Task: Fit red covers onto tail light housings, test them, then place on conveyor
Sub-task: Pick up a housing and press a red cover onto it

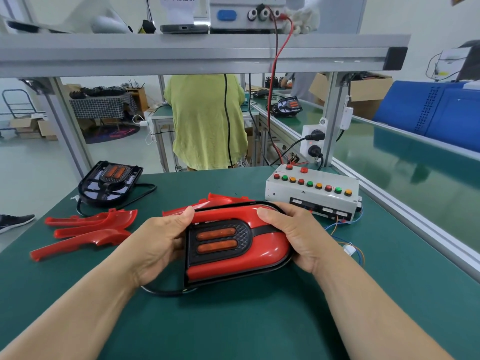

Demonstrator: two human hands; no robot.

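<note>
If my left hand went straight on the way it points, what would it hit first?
The left hand grips the tail light, so that first; beyond it, probably the button box.

Glossy red plastic cover (241,263) over matt green table mat (233,320).

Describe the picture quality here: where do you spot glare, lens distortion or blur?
Head view: glare streaks the glossy red cover; the wide-angle lens makes the shelf post lean; the power supply at the top looks soft; lighting is even, shadows faint.
</note>
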